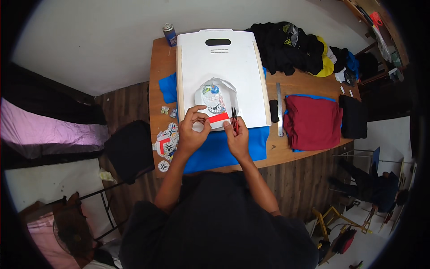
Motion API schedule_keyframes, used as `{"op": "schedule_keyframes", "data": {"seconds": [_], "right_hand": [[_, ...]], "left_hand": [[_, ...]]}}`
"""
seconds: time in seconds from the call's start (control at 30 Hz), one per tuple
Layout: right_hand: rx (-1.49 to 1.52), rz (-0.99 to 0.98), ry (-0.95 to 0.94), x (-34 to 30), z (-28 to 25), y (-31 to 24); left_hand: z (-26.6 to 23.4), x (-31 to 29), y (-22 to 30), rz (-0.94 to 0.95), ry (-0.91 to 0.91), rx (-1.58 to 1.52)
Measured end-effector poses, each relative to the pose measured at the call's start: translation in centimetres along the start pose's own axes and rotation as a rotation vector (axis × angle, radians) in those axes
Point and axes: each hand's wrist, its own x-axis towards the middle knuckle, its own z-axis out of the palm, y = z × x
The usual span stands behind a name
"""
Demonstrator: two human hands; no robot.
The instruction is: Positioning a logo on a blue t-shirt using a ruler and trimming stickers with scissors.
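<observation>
A small red-and-white rectangular piece [218, 118], like a sticker or card, is held up between my two hands. My left hand [192, 132] is closed, its thumb and fingertips pinching the left end. At the right end, the thumb of my right hand [238, 140] presses on it. That same hand also grips dark scissors [234, 114] with red handles, blades pointing away from me. Just beyond the piece lies a clear plastic film [230, 89] with printed round stickers [215, 96], on the white board of a press-like device [192, 62].
Blue fabric [251, 148] sticks out under the board. Cut stickers [169, 139] pile up at the left table edge. A spray can [169, 35] stands at the back left. To the right lie a metal ruler [280, 110], folded maroon fabric [312, 121] and heaped black clothes [277, 49].
</observation>
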Motion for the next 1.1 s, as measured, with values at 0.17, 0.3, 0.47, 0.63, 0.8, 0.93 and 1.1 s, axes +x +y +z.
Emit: {"op": "schedule_keyframes", "data": {"seconds": [0.17, 0.3, 0.47, 0.63, 0.8, 0.93, 1.1], "right_hand": [[0.010, 0.010, 0.003, 0.0, 0.1, -0.1], [0.014, 0.010, 0.012, -0.1, 0.1, -0.4], [0.000, -0.012, 0.004, 0.1, -0.2, 0.2], [0.007, 0.004, 0.020, 0.1, -0.1, -0.4], [-0.031, -0.021, 0.027, 0.1, -0.5, -0.5], [-0.020, -0.011, 0.035, 0.2, -0.6, -0.1], [-0.021, -0.003, 0.032, 0.1, -0.3, -0.8]], "left_hand": [[-0.1, 0.4, 1.1, 0.000, -0.036, 0.062], [0.2, 0.5, 1.7, 0.030, -0.016, 0.007], [0.2, 0.1, 0.5, 0.016, -0.030, 0.028], [0.3, 0.1, 0.1, -0.012, -0.046, -0.016], [0.3, 0.3, 0.4, -0.050, -0.044, -0.076], [0.5, 0.4, 1.0, -0.018, -0.013, -0.095], [0.3, 0.5, 0.6, -0.029, -0.005, -0.136]]}}
